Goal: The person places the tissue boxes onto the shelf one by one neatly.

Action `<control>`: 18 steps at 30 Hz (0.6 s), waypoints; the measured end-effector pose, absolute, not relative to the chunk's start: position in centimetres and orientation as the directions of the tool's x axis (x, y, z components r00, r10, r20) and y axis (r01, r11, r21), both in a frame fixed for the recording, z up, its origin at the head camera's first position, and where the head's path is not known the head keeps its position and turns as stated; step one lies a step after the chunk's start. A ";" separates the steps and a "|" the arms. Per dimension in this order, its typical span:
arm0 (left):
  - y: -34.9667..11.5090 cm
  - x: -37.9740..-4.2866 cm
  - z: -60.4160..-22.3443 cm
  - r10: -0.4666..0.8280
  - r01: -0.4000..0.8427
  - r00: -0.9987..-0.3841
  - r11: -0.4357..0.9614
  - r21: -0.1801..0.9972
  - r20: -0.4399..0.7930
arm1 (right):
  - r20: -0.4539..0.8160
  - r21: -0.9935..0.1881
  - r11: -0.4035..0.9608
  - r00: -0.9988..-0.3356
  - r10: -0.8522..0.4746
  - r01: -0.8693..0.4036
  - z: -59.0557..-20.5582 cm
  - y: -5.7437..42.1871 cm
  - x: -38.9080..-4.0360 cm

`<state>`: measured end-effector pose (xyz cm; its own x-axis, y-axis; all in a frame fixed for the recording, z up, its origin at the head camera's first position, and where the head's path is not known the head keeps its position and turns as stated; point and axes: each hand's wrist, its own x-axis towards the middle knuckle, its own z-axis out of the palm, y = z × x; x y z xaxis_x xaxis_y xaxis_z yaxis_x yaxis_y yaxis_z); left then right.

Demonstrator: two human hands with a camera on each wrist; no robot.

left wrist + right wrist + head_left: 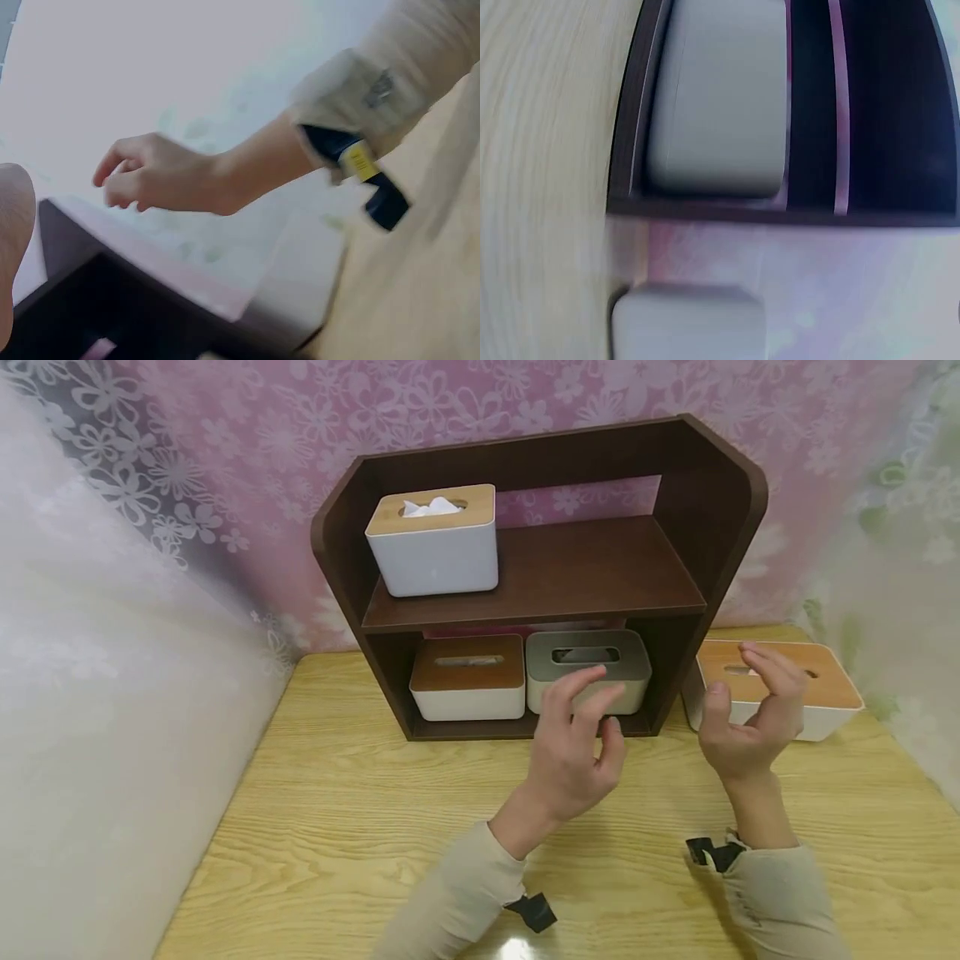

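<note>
My left hand (573, 743) hovers with bent, spread fingers in front of a grey-green tissue box (632, 664), holding nothing. That box sits at the right of the lower level of a dark brown shelf (585, 568). Over on the right, my right hand (757, 718) is raised, fingers curved and nothing in its grasp. Behind it stands a white tissue box with a wooden lid (832, 689), partly hidden by the hand. In the left wrist view the right hand (161, 176) appears in the air with loosely bent fingers.
A white tissue box with a brown lid (468, 702) fills the lower left of the shelf. On the upper level, at left, stands a taller white tissue box (435, 560) with tissue showing. Patterned cloth hangs behind the light wooden table (322, 827).
</note>
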<state>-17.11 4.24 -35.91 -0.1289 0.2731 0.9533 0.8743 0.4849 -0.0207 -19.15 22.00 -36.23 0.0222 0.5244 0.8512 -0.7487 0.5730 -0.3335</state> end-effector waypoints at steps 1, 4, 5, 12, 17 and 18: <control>4.9 -16.9 -36.3 0.303 0.878 -0.145 0.478 -0.019 0.942 | 0.839 -0.359 0.573 0.014 0.543 -0.737 -36.3 22.6 -19.1; 6.6 -16.6 -37.4 0.371 0.888 -0.204 0.459 0.012 0.906 | 0.800 -0.447 0.561 -0.030 0.599 -0.697 -36.5 24.6 -19.1; 7.1 -16.7 -37.7 0.389 0.891 -0.228 0.453 0.030 0.892 | 0.786 -0.483 0.552 -0.058 0.616 -0.680 -36.5 25.2 -19.1; 10.1 -16.8 -39.8 0.529 0.884 -0.428 0.416 0.215 0.733 | 0.681 -0.712 0.502 -0.309 0.664 -0.491 -37.6 30.1 -18.5; 12.0 -17.2 -40.5 0.620 0.805 -0.592 0.416 0.423 0.515 | 0.575 -0.818 0.466 -0.491 0.655 -0.336 -39.3 33.2 -18.8; 12.4 -17.3 -40.7 0.632 0.781 -0.617 0.424 0.458 0.468 | 0.539 -0.841 0.452 -0.526 0.658 -0.297 -39.7 33.8 -18.9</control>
